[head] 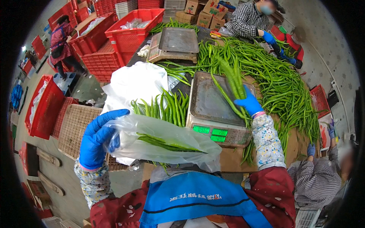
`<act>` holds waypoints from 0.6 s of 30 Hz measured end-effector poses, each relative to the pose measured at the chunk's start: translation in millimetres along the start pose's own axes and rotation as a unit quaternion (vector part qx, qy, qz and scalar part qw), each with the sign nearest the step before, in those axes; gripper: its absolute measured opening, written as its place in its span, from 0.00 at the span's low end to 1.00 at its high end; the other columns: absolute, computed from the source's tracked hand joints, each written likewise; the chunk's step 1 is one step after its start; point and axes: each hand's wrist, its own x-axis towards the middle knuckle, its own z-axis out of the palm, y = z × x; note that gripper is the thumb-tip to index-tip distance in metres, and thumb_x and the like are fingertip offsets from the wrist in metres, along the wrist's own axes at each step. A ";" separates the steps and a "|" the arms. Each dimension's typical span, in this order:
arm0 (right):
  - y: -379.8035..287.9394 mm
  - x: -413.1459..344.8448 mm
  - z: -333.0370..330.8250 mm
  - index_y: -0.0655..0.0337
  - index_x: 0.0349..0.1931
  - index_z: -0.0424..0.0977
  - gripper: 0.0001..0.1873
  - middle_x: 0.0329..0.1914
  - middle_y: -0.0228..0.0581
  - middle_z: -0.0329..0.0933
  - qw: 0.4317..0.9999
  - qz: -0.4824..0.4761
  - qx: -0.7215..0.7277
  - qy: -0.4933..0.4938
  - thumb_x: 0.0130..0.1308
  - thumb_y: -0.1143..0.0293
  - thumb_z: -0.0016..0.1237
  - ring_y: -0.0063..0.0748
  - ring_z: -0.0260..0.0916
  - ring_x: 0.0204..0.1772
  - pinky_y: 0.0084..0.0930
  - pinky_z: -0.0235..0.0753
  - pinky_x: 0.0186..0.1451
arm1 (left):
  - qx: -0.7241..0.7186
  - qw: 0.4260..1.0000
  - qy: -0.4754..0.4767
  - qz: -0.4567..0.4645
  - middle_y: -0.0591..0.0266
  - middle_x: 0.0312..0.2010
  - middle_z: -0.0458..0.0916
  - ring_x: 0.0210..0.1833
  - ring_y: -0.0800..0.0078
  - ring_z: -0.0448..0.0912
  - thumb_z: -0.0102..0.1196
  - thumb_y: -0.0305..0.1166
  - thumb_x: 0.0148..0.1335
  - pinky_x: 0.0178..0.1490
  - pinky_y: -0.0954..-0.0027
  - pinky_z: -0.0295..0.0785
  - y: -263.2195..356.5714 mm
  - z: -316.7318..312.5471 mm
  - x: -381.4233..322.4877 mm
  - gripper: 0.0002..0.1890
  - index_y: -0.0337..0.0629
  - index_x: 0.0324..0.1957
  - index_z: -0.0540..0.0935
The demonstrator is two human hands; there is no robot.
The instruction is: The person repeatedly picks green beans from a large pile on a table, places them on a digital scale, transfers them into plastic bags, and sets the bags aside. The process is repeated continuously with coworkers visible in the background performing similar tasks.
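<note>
My left hand (98,136), in a blue glove, grips the open end of a clear plastic bag (171,134) with a few long green chili peppers (168,143) lying inside. In my right hand (250,101), also gloved in blue, is a bunch of green chili peppers (235,82), slightly blurred, over the metal pan of a digital scale (211,97) with lit green displays. Beyond the bag, more peppers (172,108) lie side by side, near a stack of white plastic bags (139,82). A large heap of green chili peppers (285,82) covers the table's right side.
A second scale (178,42) stands farther back, beside red plastic crates (134,31). Orange-handled scissors (216,34) lie near the far edge. Two co-workers are across the heap; another (316,179) is at the right. A further person (64,42) stands among crates at the left.
</note>
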 end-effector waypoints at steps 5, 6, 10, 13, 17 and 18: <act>-10.2 -0.9 -44.7 0.64 0.67 0.58 0.43 0.59 0.43 0.70 0.978 0.037 0.194 0.068 0.48 0.72 0.62 0.35 0.69 0.58 0.28 0.69 0.60 | 0.025 0.999 0.015 0.016 0.53 0.51 0.79 0.39 0.76 0.77 0.56 0.38 0.63 0.44 0.79 0.71 -4.9 0.9 1.8 0.23 0.29 0.54 0.76; -12.4 -3.0 -48.7 0.64 0.66 0.59 0.41 0.57 0.42 0.72 0.981 -0.010 0.181 0.073 0.48 0.73 0.62 0.34 0.70 0.55 0.27 0.70 0.58 | 0.040 0.999 0.021 0.013 0.53 0.51 0.79 0.39 0.76 0.77 0.55 0.38 0.63 0.44 0.78 0.71 -6.1 1.3 3.3 0.22 0.30 0.53 0.77; -15.4 -12.5 -44.7 0.63 0.69 0.53 0.45 0.59 0.45 0.71 0.991 -0.020 0.125 0.045 0.49 0.74 0.59 0.36 0.71 0.57 0.31 0.71 0.59 | 0.140 0.987 0.011 0.075 0.54 0.51 0.80 0.39 0.74 0.76 0.53 0.36 0.65 0.45 0.75 0.71 -7.3 3.6 9.6 0.18 0.30 0.50 0.79; -14.5 -15.4 -29.9 0.61 0.71 0.49 0.48 0.60 0.52 0.71 0.996 0.035 0.032 0.076 0.48 0.72 0.59 0.41 0.73 0.56 0.34 0.72 0.58 | 0.138 0.986 0.034 0.082 0.51 0.45 0.82 0.41 0.70 0.79 0.54 0.33 0.65 0.50 0.71 0.72 -6.6 6.5 8.7 0.16 0.29 0.47 0.80; -14.5 -9.6 -13.2 0.57 0.73 0.44 0.55 0.59 0.63 0.69 0.949 0.125 -0.288 0.015 0.45 0.59 0.62 0.57 0.74 0.53 0.42 0.75 0.54 | 0.068 0.995 0.053 0.053 0.48 0.43 0.83 0.46 0.66 0.81 0.54 0.31 0.64 0.54 0.68 0.73 -6.6 10.4 4.0 0.14 0.28 0.45 0.80; -14.1 -8.9 -9.3 0.61 0.72 0.44 0.57 0.61 0.65 0.66 0.937 0.175 -0.303 -0.023 0.43 0.57 0.64 0.61 0.70 0.58 0.42 0.72 0.58 | 0.036 0.997 0.050 0.052 0.47 0.43 0.83 0.47 0.65 0.81 0.54 0.31 0.64 0.55 0.67 0.74 -7.1 10.8 2.0 0.14 0.28 0.44 0.80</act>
